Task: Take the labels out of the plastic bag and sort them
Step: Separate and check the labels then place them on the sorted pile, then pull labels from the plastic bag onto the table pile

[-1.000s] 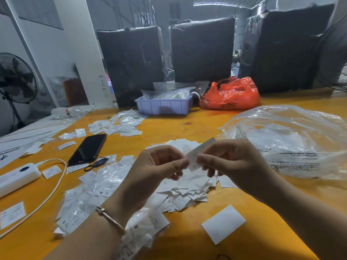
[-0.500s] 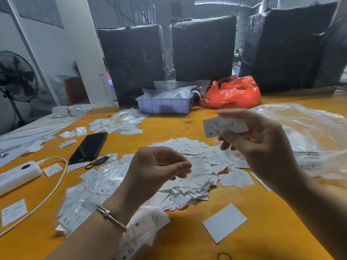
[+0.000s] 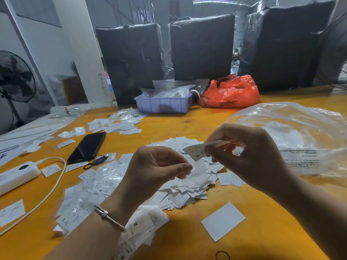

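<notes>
Sorting in progress, seen from the head view. A single label marked "S" is pinched between thumb and fingers of the right hand, just right of frame centre and above the counter. The left hand is held just beside it with fingers curled and thumb meeting forefinger; whether a small sleeve or label is pinched there cannot be told. Directly beneath both hands lies a loose heap of bare labels, several showing "S". To its left, in the lower left of the frame, a spread of labels in clear sleeves marked "M" is seen, and a further bundle of sleeved labels lies under the left wrist. A smaller group of sleeved labels rests in the upper left part of the counter, near a phone. The large clear plastic bag lies at the right edge, crumpled; its contents cannot be made out clearly. A blank white card lies apart at lower right. The task is judged to be well under way: many labels have been taken out and grouped by size letter, while many sleeved labels remain, so sorting is judged unfinished
</notes>
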Available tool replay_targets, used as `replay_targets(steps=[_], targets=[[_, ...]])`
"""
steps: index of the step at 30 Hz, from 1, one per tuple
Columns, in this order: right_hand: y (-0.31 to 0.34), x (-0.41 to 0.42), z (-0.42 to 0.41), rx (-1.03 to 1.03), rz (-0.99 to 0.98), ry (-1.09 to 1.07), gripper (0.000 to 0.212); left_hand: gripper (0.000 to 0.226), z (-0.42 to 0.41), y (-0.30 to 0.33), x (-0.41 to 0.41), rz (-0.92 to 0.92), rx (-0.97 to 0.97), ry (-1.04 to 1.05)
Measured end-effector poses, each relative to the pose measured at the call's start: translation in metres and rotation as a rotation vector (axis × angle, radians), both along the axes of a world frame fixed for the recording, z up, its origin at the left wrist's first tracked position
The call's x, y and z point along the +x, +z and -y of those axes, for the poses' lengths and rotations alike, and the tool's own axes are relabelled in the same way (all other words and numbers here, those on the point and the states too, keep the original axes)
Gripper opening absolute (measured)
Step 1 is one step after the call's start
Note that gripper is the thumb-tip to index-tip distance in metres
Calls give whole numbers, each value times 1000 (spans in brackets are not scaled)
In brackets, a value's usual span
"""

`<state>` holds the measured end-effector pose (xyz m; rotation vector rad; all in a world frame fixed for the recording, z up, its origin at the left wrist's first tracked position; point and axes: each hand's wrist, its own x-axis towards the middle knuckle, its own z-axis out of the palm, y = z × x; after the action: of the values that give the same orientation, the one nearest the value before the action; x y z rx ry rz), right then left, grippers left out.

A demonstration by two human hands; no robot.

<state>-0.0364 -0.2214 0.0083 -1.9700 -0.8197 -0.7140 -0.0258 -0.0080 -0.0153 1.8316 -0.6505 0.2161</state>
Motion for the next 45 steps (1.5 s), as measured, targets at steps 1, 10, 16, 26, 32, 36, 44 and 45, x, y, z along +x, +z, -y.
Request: replay_targets(steps=[1, 10, 16, 26, 32, 36, 44, 45], targets=[[0, 0, 0, -7, 2, -4, 8, 17, 0, 0, 0, 1, 1, 1], [1, 1, 4, -93, 31, -19, 12, 21, -1, 0, 0, -26, -3, -5], [2, 3, 6, -148, -13, -13, 14, 18, 0, -1, 1, -4, 76, -15], [-2, 4, 5, -198, -175, 8, 15, 22, 2, -4, 1, 7, 163, -19], [-9, 8, 1, -211, -282, 31, 10, 23, 4, -6, 2, -8, 165, -8], [-6, 9, 2, 73, -249, -2, 14, 23, 4, -4, 2, -71, 113, 25], [-12, 5, -5, -26, -198, -21, 15, 26, 9, -1, 0, -185, -18, 24], [-13, 5, -7, -47, -217, 0, 12, 26, 9, -1, 1, -187, -34, 26]])
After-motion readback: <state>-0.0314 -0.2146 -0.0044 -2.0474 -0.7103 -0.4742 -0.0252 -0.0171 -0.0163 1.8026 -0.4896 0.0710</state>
